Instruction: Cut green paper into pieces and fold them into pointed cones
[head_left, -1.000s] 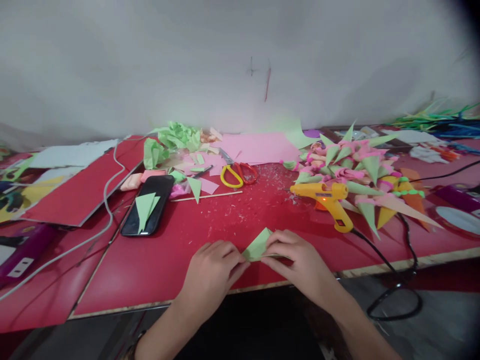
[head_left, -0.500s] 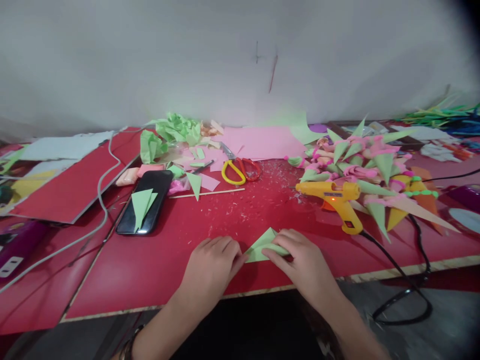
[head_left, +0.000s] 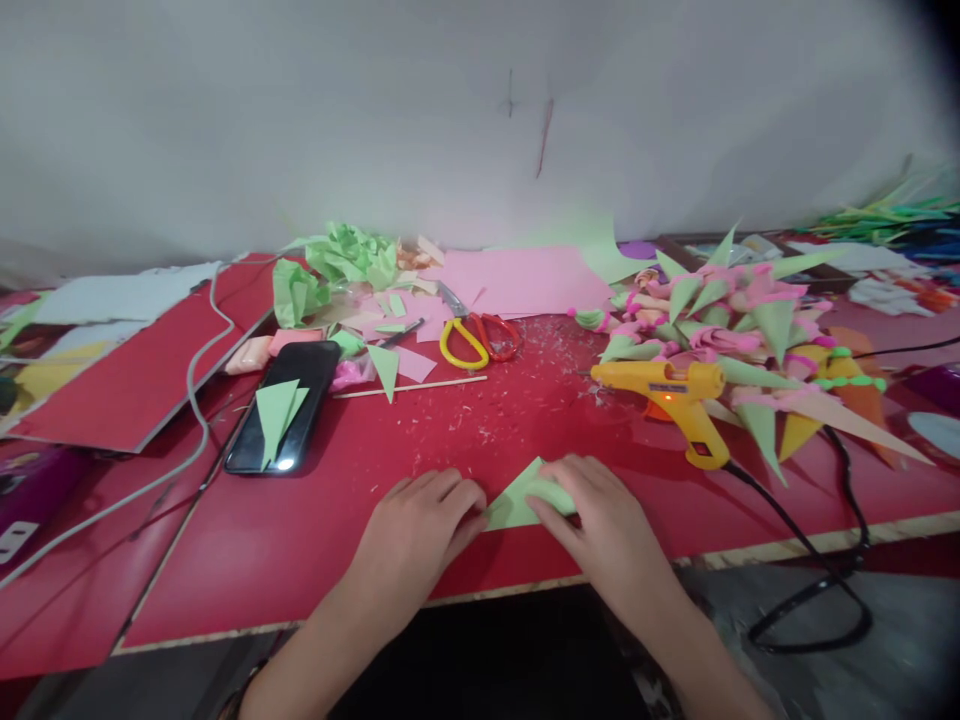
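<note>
A light green paper triangle (head_left: 517, 501) lies near the table's front edge, its right side curled over into a roll. My right hand (head_left: 596, 505) grips that rolled side between thumb and fingers. At the left tip, my left hand (head_left: 427, 520) pinches the paper with thumb against fingers. Beyond my hands lie scissors (head_left: 466, 342) with one yellow and one red handle. A yellow glue gun (head_left: 679, 395) with a lit orange light lies to the right. Cut green paper pieces (head_left: 279, 415) rest on a black phone (head_left: 304, 375) at the left.
A pile of pink and green paper cones (head_left: 720, 320) stands behind the glue gun. The gun's black cord (head_left: 780, 525) loops over the front edge. Pink paper sheets (head_left: 525, 280) and crumpled green paper (head_left: 352, 255) lie by the wall. A thin stick (head_left: 412, 387) lies mid-table.
The right side of the green paper is curled a little further over under my right hand. My left hand stays at the left tip. The view has shifted slightly.
</note>
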